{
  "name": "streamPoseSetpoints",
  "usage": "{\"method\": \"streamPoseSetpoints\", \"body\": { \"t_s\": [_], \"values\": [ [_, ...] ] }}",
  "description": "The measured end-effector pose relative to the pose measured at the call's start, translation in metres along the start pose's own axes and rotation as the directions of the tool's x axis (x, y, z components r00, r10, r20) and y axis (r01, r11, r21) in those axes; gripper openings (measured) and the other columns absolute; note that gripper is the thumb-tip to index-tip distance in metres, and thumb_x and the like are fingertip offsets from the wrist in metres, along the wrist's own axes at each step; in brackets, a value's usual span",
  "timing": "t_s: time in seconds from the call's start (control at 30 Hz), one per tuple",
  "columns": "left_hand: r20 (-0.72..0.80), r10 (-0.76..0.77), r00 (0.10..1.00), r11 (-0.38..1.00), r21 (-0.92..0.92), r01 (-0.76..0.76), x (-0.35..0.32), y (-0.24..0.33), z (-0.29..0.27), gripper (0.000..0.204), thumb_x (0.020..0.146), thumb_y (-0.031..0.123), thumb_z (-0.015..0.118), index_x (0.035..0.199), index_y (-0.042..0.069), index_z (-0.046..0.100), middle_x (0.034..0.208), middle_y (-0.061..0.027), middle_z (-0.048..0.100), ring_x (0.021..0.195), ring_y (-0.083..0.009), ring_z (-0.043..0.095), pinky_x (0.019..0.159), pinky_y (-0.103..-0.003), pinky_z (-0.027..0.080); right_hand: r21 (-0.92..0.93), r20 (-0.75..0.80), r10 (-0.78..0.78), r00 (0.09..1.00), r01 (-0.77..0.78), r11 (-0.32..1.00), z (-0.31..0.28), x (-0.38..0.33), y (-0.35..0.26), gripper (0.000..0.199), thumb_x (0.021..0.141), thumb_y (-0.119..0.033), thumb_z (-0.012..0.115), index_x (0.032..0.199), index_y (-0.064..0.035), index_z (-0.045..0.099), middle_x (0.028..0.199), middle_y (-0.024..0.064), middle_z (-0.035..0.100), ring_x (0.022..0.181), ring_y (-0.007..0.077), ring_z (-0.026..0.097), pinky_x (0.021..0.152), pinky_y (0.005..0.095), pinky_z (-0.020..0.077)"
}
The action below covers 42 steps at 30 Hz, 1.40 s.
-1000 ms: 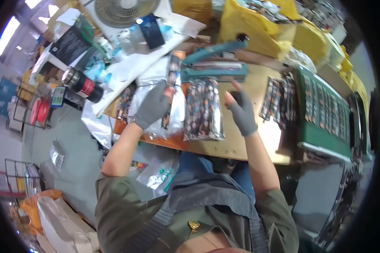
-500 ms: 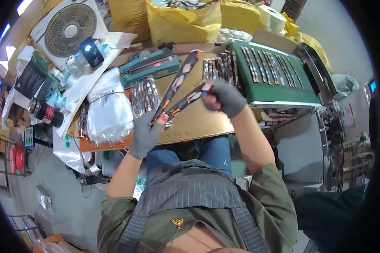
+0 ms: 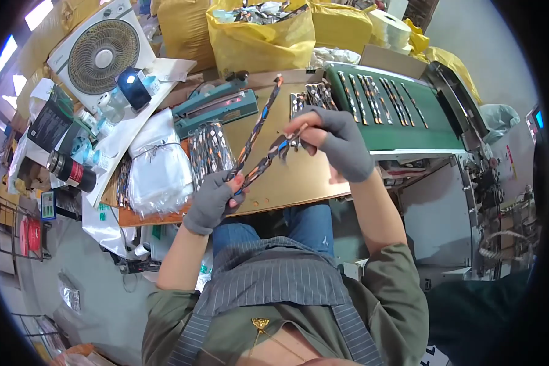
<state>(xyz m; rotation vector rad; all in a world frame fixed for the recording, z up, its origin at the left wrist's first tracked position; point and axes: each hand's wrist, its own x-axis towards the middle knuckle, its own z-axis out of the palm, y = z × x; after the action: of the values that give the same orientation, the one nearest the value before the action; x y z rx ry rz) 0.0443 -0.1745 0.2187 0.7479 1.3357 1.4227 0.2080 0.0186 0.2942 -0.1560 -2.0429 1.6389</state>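
A long, narrow dark strap point(image 3: 264, 113) with an orange, blue and pale pattern is folded back on itself above the table. My left hand point(image 3: 212, 202), in a grey fingerless glove, is closed round its fold near the table's front edge. One length slants up from that hand to a free tip. The other runs to my right hand point(image 3: 343, 145), also gloved, whose bare fingertips pinch its end. That length looks twisted and bunched near the right fingertips. Just beyond my right hand, a row of similar straps point(image 3: 318, 96) lies on the table.
Bundled straps point(image 3: 210, 152), clear plastic bags point(image 3: 160, 161) and a green bag sealer point(image 3: 222, 111) are on the left. A green conveyor belt point(image 3: 396, 135) with spaced straps stands right. Behind are a filled yellow sack point(image 3: 259, 46) and a fan point(image 3: 104, 58); a black flask point(image 3: 71, 171) lies far left.
The strap has turned from its broad face to a narrow, twisted look. My right hand has turned so its pinching fingertips show. My left hand has shifted slightly right.
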Motion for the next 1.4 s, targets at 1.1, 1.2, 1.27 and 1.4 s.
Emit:
{"method": "streamPoseSetpoints", "body": {
  "t_s": [1.1,1.2,1.27,1.4],
  "values": [
    [0.528,0.404,0.747,0.617,-0.760,0.204,0.034,-0.043,0.046,0.030,0.094,0.031,0.046,0.072,0.010,0.041,0.055,0.0022,0.039,0.037,-0.0058,0.029,0.036,-0.022,0.024,0.752,-0.363,0.560,0.744,-0.121,0.647,0.032,-0.030,0.077,0.030,0.092,-0.037,0.051,0.099,-0.0074,0.052,0.066,0.0001,0.053,0.053,0.0105,0.050,0.048,0.0243,0.0435],
    [0.538,0.340,0.771,0.700,-0.692,0.174,0.038,-0.056,0.065,0.029,0.093,0.031,0.047,0.075,0.009,0.043,0.065,-0.0081,0.051,0.036,-0.0065,0.032,0.034,-0.021,0.024,0.668,-0.267,0.396,0.878,-0.127,0.733,0.034,-0.037,0.069,0.027,0.091,-0.034,0.052,0.096,-0.0075,0.054,0.071,0.0012,0.055,0.059,0.0100,0.051,0.052,0.0241,0.0435],
    [0.593,0.239,0.769,0.731,-0.631,0.259,0.038,-0.050,0.058,0.025,0.093,0.027,0.046,0.075,0.009,0.043,0.078,-0.0195,0.059,0.034,-0.0063,0.034,0.033,-0.019,0.024,0.639,-0.396,0.270,0.878,0.052,0.767,-0.008,-0.024,0.074,0.026,0.092,-0.031,0.051,0.100,-0.0073,0.057,0.071,-0.0012,0.052,0.056,0.0059,0.046,0.049,0.0196,0.0371],
    [0.761,0.192,0.620,0.779,-0.502,0.376,0.049,-0.070,0.047,0.018,0.091,0.021,0.047,0.077,0.010,0.043,0.087,-0.0222,0.060,0.036,-0.0063,0.039,0.039,-0.019,0.030,0.443,-0.372,0.325,0.869,-0.141,0.885,-0.050,-0.010,0.028,0.025,0.094,-0.029,0.050,0.087,-0.0081,0.060,0.059,-0.0050,0.043,0.047,0.0028,0.037,0.043,0.0196,0.0300]
  ]
}}
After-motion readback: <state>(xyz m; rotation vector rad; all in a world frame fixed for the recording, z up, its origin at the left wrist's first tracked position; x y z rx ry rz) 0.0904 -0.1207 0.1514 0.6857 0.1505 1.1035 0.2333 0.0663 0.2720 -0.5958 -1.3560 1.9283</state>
